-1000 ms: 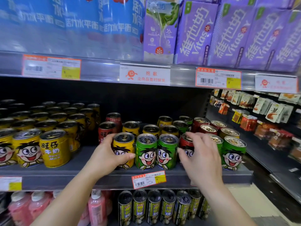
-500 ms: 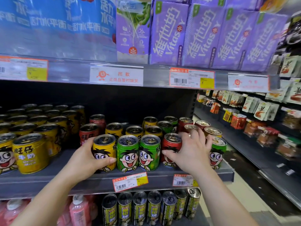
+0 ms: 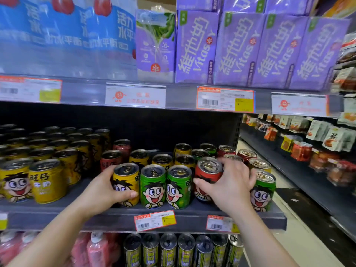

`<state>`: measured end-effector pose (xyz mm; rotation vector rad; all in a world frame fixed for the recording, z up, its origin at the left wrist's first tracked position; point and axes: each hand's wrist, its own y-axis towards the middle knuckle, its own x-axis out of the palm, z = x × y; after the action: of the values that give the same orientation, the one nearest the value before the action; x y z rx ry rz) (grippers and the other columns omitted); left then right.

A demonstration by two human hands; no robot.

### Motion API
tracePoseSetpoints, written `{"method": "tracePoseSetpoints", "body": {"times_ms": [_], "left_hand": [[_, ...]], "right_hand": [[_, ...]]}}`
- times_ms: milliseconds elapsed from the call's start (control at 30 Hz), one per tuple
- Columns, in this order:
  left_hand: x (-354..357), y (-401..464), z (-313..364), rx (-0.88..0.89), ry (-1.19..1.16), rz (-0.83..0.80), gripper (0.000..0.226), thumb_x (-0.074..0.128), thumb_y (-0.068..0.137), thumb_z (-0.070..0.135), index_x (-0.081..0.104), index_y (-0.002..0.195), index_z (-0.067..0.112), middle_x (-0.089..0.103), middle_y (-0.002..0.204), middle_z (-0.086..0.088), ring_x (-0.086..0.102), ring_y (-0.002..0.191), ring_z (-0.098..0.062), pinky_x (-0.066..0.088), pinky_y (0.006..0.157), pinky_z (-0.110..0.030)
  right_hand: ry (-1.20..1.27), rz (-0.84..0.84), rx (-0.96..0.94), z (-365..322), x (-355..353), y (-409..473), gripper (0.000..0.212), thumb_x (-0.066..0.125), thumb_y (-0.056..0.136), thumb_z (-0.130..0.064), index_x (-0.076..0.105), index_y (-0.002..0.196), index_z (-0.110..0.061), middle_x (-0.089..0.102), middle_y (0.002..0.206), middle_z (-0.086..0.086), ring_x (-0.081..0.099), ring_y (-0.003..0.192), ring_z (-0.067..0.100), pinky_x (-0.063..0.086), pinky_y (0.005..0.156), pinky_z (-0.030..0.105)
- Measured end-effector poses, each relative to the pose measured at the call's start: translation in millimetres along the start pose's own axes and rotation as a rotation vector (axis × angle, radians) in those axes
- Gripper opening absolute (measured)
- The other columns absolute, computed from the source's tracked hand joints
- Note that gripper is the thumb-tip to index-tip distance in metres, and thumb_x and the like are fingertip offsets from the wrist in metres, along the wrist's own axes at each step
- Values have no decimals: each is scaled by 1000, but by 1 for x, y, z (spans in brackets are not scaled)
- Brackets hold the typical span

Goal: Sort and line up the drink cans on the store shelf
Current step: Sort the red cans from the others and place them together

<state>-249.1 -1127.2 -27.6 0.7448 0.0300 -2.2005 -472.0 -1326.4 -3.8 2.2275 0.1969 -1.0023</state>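
The front row of cans stands at the lip of the middle shelf (image 3: 192,214): a yellow can (image 3: 126,182), two green cans (image 3: 153,186) side by side and touching, a red can (image 3: 207,178), and a third green can (image 3: 263,191) at the right end. All are upright with cartoon faces turned outward. The left hand (image 3: 102,191) wraps the yellow can from its left side, thumb across the front near the base, fingers curled behind. The right hand (image 3: 231,187) holds the red can, thumb on its front, fingers (image 3: 227,162) bent over the rim and round its far side; the edge of this hand touches the right-end green can. Behind the front row stand more yellow, red and green cans in loose order. To the left, apart from this group, a block of yellow cans (image 3: 48,180) fills the shelf in rows. Price tags (image 3: 155,220) hang on the shelf edge. Above, purple cartons (image 3: 196,49) and blue packs (image 3: 67,35) sit on the upper shelf. Below, dark cans (image 3: 167,249) stand in a row beside pink bottles (image 3: 96,247). Snack packets (image 3: 317,135) line the racks at right.
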Motion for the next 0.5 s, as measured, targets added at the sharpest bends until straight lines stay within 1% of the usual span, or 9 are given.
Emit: {"method": "tracePoseSetpoints", "body": {"times_ms": [67,100,133,200,233,267,333,433,500], "left_hand": [[-1,1,-1,-1,0,-12,74,92,51,27,52,113,32,71,98,5,68,87,-5,56,81,-31],[0,2,-1,8,7,-17,76,92,52,27,51,115,30,70,99,5,68,88,-4,56,82,-30],[2,2,-1,19,16,-19,77,92,52,28,51,117,29,70,100,6,67,89,-2,55,81,-27],[9,2,2,55,30,-12,75,91,55,29,50,118,28,67,101,10,64,89,5,51,75,-14],[13,2,4,75,36,-8,74,91,56,29,50,118,29,66,101,13,63,88,8,48,72,-10],[17,2,7,85,44,-5,74,90,56,31,49,117,29,65,101,14,62,88,9,47,71,-8],[26,4,9,96,35,3,73,90,55,33,50,117,28,66,102,13,62,89,7,49,75,-13],[37,8,13,125,26,25,72,90,53,36,53,115,29,65,105,12,62,92,4,52,81,-19],[43,11,16,134,24,10,75,89,52,39,52,116,29,62,109,11,61,98,0,52,86,-25]], "right_hand": [[68,21,5,-4,-10,1,79,70,56,-70,50,120,-28,54,120,-3,37,124,22,15,111,46],[100,32,3,-6,-15,2,80,71,55,-68,50,120,-27,55,119,-2,39,122,23,20,107,45],[133,41,-1,-8,-20,1,81,73,55,-66,49,121,-26,55,119,0,40,121,24,24,103,44],[196,59,-27,-11,-28,0,81,77,55,-59,49,123,-24,55,120,1,41,119,24,31,99,41],[223,63,-44,-13,-31,-1,80,79,56,-55,49,123,-23,55,120,1,42,118,23,33,96,37],[245,59,-57,-13,-34,-2,78,81,57,-52,50,123,-22,55,119,0,43,116,21,34,93,33],[272,38,-78,-14,-38,-4,78,82,58,-50,50,123,-22,54,118,-2,46,112,18,36,88,28],[329,-3,-89,-18,-44,-7,74,82,57,-51,51,120,-28,55,115,-6,50,105,14,39,84,28],[433,-50,-78,-23,-46,-10,67,83,57,-48,51,114,-34,58,112,-8,54,99,10,41,81,27]]}}
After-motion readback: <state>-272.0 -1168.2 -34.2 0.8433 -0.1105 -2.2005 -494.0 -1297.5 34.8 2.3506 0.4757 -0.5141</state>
